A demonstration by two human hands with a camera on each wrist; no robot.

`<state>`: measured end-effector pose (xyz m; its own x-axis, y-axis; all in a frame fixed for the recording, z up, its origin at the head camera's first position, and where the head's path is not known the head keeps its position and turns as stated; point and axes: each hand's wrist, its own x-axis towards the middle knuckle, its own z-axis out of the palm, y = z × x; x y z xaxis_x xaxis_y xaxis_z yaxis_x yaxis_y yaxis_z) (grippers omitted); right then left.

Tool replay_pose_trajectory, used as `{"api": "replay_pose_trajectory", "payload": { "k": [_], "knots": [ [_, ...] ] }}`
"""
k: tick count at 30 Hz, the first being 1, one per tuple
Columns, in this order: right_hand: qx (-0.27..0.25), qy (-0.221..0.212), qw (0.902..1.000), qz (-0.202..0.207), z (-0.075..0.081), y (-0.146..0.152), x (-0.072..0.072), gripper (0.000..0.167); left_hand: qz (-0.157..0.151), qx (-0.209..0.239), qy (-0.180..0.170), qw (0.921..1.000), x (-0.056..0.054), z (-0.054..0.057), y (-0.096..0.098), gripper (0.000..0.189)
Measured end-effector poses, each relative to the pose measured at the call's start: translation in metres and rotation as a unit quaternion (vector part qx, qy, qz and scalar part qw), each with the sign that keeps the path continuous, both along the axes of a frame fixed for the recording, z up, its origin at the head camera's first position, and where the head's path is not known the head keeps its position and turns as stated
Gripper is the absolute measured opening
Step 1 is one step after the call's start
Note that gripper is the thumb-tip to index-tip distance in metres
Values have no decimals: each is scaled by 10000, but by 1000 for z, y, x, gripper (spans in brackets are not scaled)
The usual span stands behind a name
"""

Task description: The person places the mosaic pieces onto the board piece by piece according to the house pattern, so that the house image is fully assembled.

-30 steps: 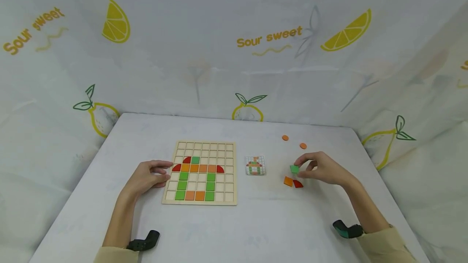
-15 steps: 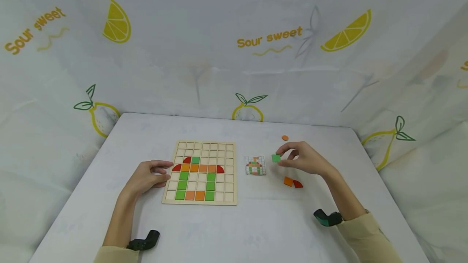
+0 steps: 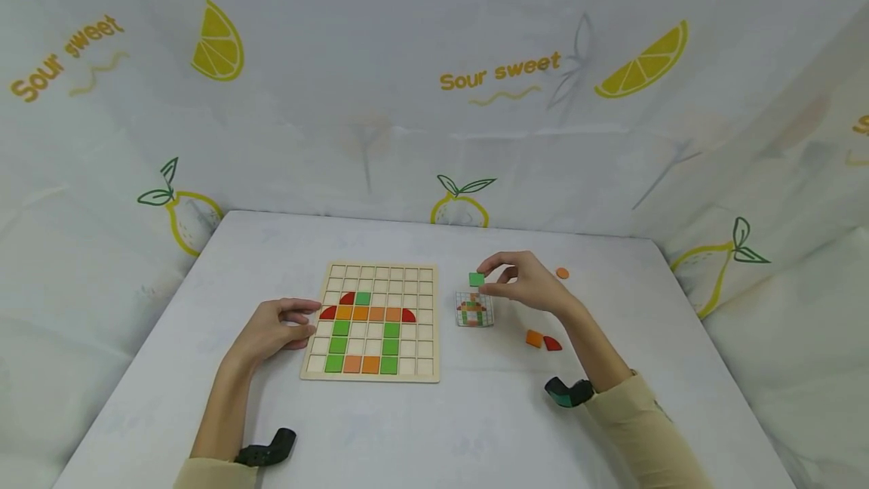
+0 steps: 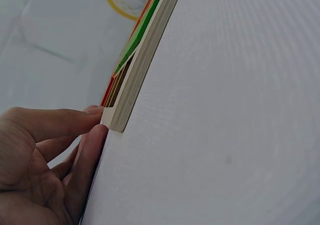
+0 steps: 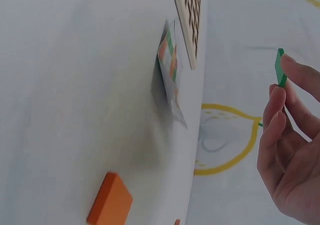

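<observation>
My right hand (image 3: 526, 281) pinches a green square tile (image 3: 477, 279) between thumb and fingertips, raised just behind the pattern card (image 3: 473, 317). In the right wrist view this green tile (image 5: 280, 67) stands edge-on at the fingertips. My left hand (image 3: 274, 329) rests at the left edge of the wooden grid board (image 3: 428, 376), its fingertips touching that edge; the left wrist view shows fingertips at the board's corner (image 4: 117, 120). Green and orange squares and red quarter-round tiles (image 3: 409, 315) fill some of the board's cells.
Right of the card lie an orange square tile (image 3: 534, 339) and a red quarter-round tile (image 3: 553, 343). Farther back is an orange disc (image 3: 563, 272). White cloth printed with lemons surrounds the white table (image 3: 475, 429).
My right hand has carried the green tile leftward from beside the loose tiles to behind the card. One orange disc is now hidden behind that hand. My left hand has stayed at the board.
</observation>
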<state>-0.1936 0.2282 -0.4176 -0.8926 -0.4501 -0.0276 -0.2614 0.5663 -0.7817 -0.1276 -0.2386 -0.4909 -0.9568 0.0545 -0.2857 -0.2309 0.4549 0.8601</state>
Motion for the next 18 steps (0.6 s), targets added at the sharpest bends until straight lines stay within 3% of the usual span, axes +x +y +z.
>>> {"api": "replay_pose_trajectory", "payload": {
  "k": [6, 18],
  "knots": [
    [-380, -244, 9989, 113, 0, -26, -5, 30, 8, 82, 37, 10000, 0, 0, 0, 49],
    [-644, -389, 9960, 472, -11, -78, -18, 27, 23, 41, 0, 10000, 0, -1, 1, 47]
  ]
}}
